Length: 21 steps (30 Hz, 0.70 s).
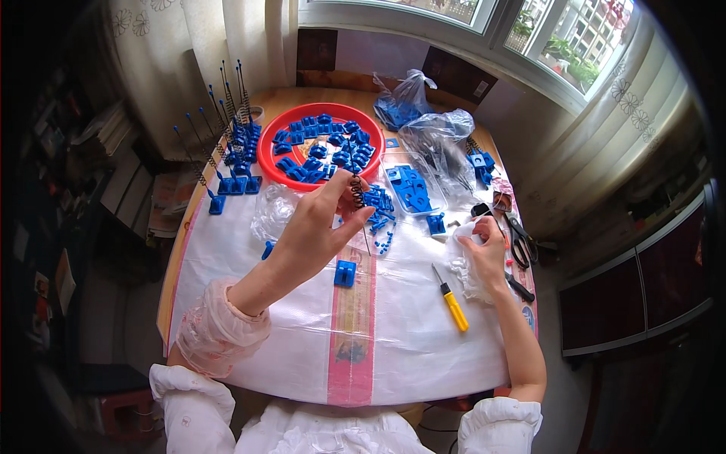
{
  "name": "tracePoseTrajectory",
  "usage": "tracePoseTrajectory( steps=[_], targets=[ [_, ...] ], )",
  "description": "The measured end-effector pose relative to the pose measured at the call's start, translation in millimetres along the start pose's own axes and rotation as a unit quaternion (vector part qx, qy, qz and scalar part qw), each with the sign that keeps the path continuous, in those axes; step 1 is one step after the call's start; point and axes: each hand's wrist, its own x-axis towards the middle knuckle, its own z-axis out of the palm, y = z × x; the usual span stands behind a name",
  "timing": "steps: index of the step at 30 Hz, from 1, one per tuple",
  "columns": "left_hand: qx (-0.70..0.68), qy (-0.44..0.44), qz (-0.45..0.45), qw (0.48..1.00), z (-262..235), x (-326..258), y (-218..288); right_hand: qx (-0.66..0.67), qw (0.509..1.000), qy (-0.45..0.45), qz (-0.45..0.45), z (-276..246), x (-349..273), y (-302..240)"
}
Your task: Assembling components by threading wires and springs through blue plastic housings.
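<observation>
My left hand (302,231) is raised over the middle of the table, its thumb and fingers closed on a thin rod with a black coil spring (357,191). The rod's lower end points down at the table. Below it a blue square base (345,274) lies on the plastic sheet. A pile of small blue parts (380,203) is just behind that hand. At the right, my right hand (488,246) has its fingers closed on a crumpled white tissue (467,261). A yellow-handled screwdriver (454,306) lies left of my right forearm.
A red basin (266,163) holds several blue pieces. Blue bases with upright springs (236,184) stand at the far left. A clear tray (439,206) of blue parts, plastic bags (446,147) and black-handled scissors (520,246) are on the right. Crumpled clear plastic (274,212) lies left.
</observation>
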Motion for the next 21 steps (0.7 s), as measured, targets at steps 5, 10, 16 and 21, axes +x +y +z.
tracePoseTrajectory(
  steps=[5, 10, 16, 21],
  targets=[
    [-0.008, 0.000, -0.004, 1.000, 2, -2, -3, -0.045, 0.992, 0.090, -0.076, -27, -17, -13],
    [-0.009, -0.015, -0.015, 1.000, 0, -4, 0, 0.021, 0.991, 0.074, -0.109, -35, -40, -66],
    [-0.017, -0.023, -0.003, 1.000, 7, 0, 5, 0.157, 0.969, -0.168, -0.096, 17, -33, -144],
    [-0.017, -0.027, 0.007, 0.999, 9, 5, 13, 0.204, 0.952, -0.215, -0.078, 42, -12, -165]
  ],
)
